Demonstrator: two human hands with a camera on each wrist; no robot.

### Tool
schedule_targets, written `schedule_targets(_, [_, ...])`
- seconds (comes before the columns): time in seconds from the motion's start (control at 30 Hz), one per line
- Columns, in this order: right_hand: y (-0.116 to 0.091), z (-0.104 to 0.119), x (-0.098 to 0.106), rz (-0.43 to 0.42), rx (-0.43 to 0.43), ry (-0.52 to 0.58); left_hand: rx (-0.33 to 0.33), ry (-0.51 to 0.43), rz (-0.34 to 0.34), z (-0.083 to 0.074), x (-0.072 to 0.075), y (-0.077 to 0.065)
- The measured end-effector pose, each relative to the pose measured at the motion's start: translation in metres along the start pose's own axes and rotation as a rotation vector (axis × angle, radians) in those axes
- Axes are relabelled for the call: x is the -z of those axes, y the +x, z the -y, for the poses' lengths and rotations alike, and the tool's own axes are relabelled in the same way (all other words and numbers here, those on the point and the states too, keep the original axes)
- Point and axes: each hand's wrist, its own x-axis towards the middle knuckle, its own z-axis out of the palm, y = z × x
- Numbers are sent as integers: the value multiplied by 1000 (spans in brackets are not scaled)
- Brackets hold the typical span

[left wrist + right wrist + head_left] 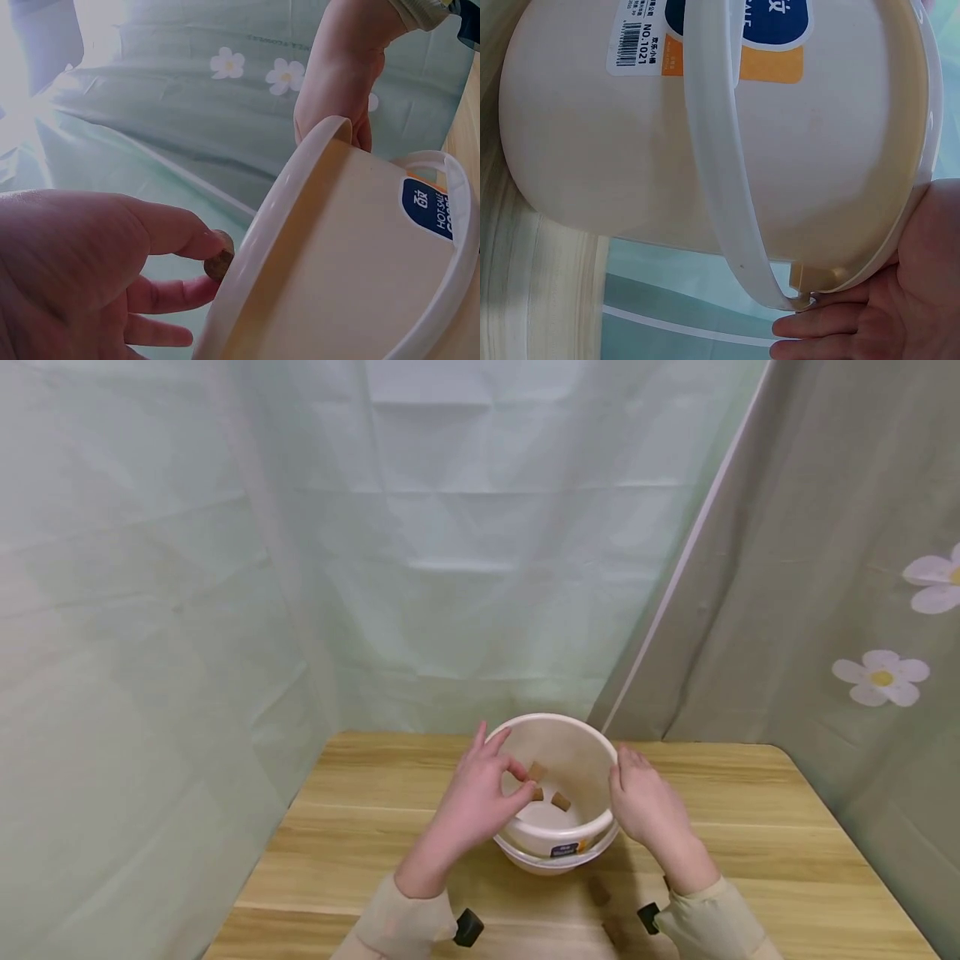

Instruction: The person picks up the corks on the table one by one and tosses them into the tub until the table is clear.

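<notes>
A cream plastic bucket [551, 852] with a white handle [712, 150] stands upright on the table, several small brown cork-like pieces [561, 802] inside it. My left hand [480, 789] is over the bucket's left side, pinching another brown piece [219, 256] between thumb and forefinger, right at the rim in the left wrist view. The other left fingers are spread. At the opposite side, my right hand [648, 797] holds the bucket's rim, its fingers along the outside near the handle's hinge [804, 300]. The thumb is hidden in the right wrist view.
The wooden table [375, 793] reaches back to pale green curtains [465, 568]. More brown pieces [598, 891] lie on it, in front of the bucket, between the forearms. A grey curtain with white flowers [881, 678] hangs at the right. A label [427, 206] is stuck on the bucket.
</notes>
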Motion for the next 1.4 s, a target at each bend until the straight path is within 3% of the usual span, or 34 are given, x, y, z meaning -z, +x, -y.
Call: schedule_targets(1.4, [0, 1, 1, 9, -22, 0, -30, 65, 29, -6, -12, 2])
